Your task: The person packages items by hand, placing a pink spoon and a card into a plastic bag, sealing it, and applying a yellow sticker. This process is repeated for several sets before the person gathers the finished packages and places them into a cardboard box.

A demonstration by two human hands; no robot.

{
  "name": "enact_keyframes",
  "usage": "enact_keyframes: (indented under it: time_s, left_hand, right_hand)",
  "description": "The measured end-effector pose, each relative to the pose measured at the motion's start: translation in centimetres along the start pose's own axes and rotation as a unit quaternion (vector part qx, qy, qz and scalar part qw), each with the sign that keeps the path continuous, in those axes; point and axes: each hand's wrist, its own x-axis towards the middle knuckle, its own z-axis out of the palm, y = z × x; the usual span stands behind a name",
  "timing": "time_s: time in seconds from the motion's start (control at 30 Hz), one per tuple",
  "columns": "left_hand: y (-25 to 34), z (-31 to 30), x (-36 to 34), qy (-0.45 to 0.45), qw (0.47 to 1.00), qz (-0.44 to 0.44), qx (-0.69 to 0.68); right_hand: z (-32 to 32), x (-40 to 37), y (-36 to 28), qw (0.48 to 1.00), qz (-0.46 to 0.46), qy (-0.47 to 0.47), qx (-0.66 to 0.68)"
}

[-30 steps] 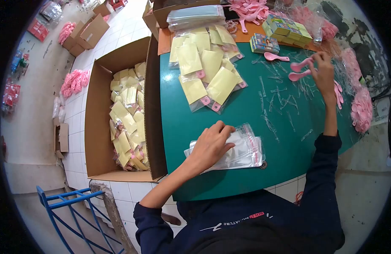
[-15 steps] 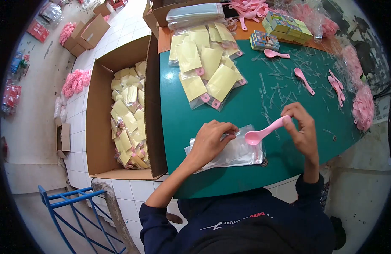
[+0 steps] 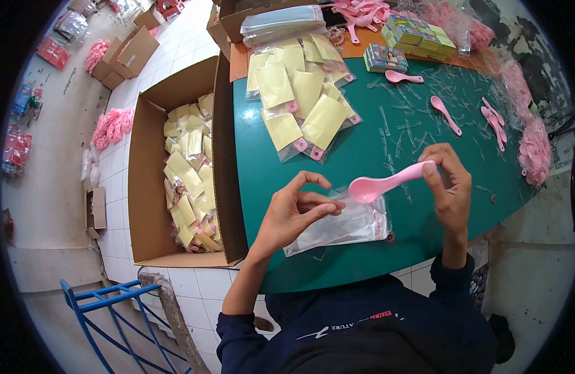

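My right hand (image 3: 448, 187) pinches the handle end of a pink spoon (image 3: 381, 186). The spoon's bowl points left, over the upper edge of a pile of clear plastic bags (image 3: 343, 230) on the green table. At the pile's left side is my left hand (image 3: 300, 209), with the index finger raised and curved. Its thumb and another fingertip come together at the film of a clear plastic bag (image 3: 345, 194), just left of the spoon's bowl. How firmly the film is held is hard to see.
Packed bags with yellow cards (image 3: 306, 93) lie at the table's back left. A cardboard box (image 3: 231, 187) of similar packs stands left. Loose pink spoons (image 3: 446, 115), plastic scraps, small stacked boxes (image 3: 387, 58) and pink bundles (image 3: 533, 153) lie back and right.
My left hand has turned, its index finger lifting away from the thumb at the bag film. The spoon has shifted slightly left and up, still in my right hand.
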Motion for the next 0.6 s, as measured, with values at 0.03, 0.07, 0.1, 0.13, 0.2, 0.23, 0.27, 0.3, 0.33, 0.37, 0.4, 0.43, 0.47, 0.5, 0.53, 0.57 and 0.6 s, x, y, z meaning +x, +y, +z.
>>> enact_keyframes:
  time_s: [0.03,0.07,0.1,0.13,0.2,0.23,0.27,0.3,0.33,0.37,0.4,0.43,0.47,0.5,0.53,0.57,0.6]
  left_hand:
    - [-0.1,0.0,0.0,0.001,1.000,0.003,0.020]
    - [-0.2,-0.1,0.0,0.003,0.999,0.006,0.039]
    - [-0.3,-0.1,0.0,0.005,0.998,0.009,0.058]
    - [-0.3,-0.1,0.0,0.004,0.998,0.011,0.057]
    - [-0.3,-0.2,0.0,0.004,0.998,0.014,0.055]
    - [-0.3,-0.2,-0.1,0.010,0.999,0.010,0.034]
    - [-0.2,-0.2,-0.1,0.016,1.000,0.008,0.012]
    - [-0.1,-0.2,-0.1,0.021,1.000,0.006,-0.010]
    - [0.0,-0.3,-0.1,0.024,1.000,0.006,0.001]
    - [0.1,-0.3,0.0,0.026,1.000,0.006,0.011]
    - [0.1,-0.4,0.0,0.029,0.999,0.006,0.021]
    - [0.2,-0.4,0.1,0.025,0.999,0.011,0.024]
    - [0.2,-0.4,0.2,0.021,0.999,0.014,0.028]
    - [0.3,-0.3,0.3,0.018,0.999,0.017,0.031]
    - [0.3,-0.2,0.4,0.014,1.000,0.017,0.020]
    - [0.3,0.0,0.5,0.010,1.000,0.016,0.010]
    - [0.3,0.2,0.6,0.006,1.000,0.016,0.000]
  right_hand:
    - [0.3,0.2,-0.5,1.000,-0.013,-0.008,0.003]
    - [0.5,0.4,-0.9,0.999,-0.016,-0.028,-0.006]
    - [0.7,0.6,-1.3,0.999,-0.019,-0.049,-0.015]
    - [0.7,0.8,-1.5,0.997,-0.022,-0.070,-0.024]
    - [0.5,1.5,-1.6,0.998,-0.037,-0.043,-0.033]
    - [0.4,1.8,-1.6,0.998,-0.044,-0.030,-0.037]
    - [0.4,1.9,-1.7,0.998,-0.045,-0.033,-0.040]
    - [0.4,2.0,-1.8,0.997,-0.046,-0.037,-0.044]
    - [0.4,2.0,-1.9,0.997,-0.047,-0.039,-0.048]
    - [0.5,2.1,-2.1,0.996,-0.046,-0.051,-0.054]
    - [0.6,2.1,-2.4,0.995,-0.044,-0.063,-0.060]
    - [0.8,2.1,-2.5,0.994,-0.042,-0.075,-0.065]
    - [0.9,2.2,-2.5,0.994,-0.043,-0.081,-0.062]
    - [1.1,2.4,-2.4,0.994,-0.043,-0.087,-0.058]
    - [1.2,2.5,-2.4,0.993,-0.043,-0.093,-0.054]
    - [1.5,2.5,-2.4,0.991,-0.049,-0.112,-0.056]
    - [1.9,2.5,-2.4,0.988,-0.056,-0.129,-0.059]
